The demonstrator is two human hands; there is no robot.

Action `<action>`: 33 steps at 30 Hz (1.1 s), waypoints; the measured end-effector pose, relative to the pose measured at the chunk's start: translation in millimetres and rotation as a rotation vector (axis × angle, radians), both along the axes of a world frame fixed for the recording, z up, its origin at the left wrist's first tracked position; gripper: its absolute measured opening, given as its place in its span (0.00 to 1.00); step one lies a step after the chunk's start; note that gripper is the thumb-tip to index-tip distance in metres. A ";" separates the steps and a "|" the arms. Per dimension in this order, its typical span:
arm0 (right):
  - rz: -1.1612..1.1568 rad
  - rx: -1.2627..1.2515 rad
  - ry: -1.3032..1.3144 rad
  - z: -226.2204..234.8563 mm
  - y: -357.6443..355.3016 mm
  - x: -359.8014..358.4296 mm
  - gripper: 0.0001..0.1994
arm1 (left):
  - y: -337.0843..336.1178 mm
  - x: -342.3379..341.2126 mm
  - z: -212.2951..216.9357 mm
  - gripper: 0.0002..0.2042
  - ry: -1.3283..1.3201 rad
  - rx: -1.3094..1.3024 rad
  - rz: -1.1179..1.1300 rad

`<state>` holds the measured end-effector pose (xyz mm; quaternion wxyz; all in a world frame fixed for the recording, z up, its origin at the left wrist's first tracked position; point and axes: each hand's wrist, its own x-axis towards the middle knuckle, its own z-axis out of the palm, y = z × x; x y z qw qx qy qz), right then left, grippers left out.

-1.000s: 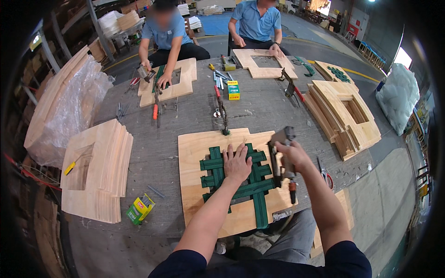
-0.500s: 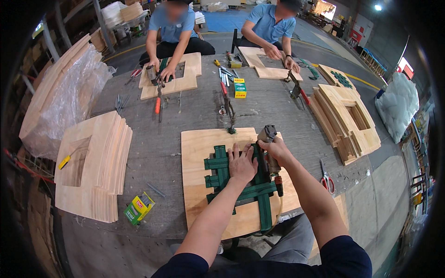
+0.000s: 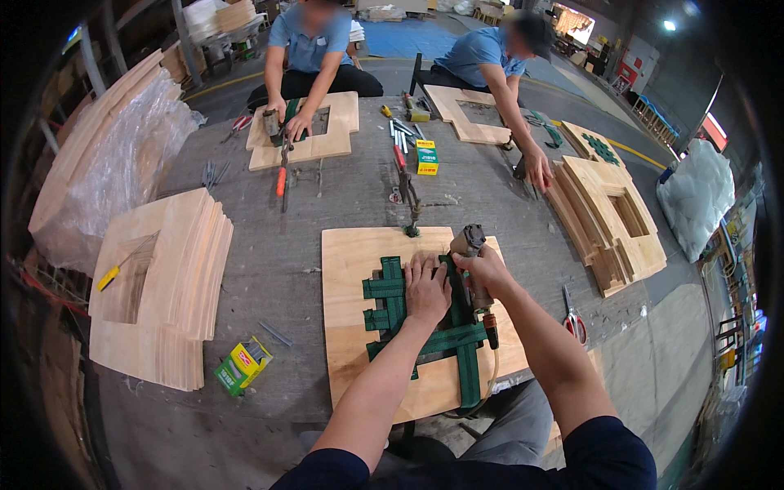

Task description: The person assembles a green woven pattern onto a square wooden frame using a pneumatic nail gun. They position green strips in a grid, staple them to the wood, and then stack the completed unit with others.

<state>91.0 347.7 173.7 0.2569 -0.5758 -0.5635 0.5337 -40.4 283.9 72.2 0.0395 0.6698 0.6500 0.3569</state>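
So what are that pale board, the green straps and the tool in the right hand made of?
Pale board: probably wood, perhaps plywood, seemingly unvarnished, from its light, faintly grained face.
Green straps: likely woven webbing, matte, with darker lines running lengthwise; which fibre, I can't tell.
Tool: perhaps mostly metal, from its dull grey, blocky look, though it's partly hidden.

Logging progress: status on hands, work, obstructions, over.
Left hand on flat green woven straps across pale plywood panel. Right hand gripping grey metal air stapler. Possible obstruction: left hand, close beside stapler.
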 end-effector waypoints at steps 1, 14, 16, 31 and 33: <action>0.005 0.007 -0.009 -0.2 0.2 -1.1 0.14 | -0.9 -1.2 -0.9 0.20 -0.020 0.013 0.002; 0.042 -0.020 -0.054 0.9 -2.3 -4.4 0.13 | -2.9 -1.0 0.9 0.14 -0.101 0.091 -0.004; 0.053 -0.010 -0.030 -0.8 -2.5 -4.7 0.13 | -3.3 -2.9 -0.5 0.14 -0.094 0.099 0.008; 0.005 -0.017 -0.105 1.8 2.2 10.2 0.14 | -0.1 2.9 -2.7 0.10 -0.118 0.170 0.007; -0.041 -0.004 -0.083 2.2 -2.5 14.1 0.14 | 2.7 5.5 -3.0 0.09 -0.106 0.194 0.020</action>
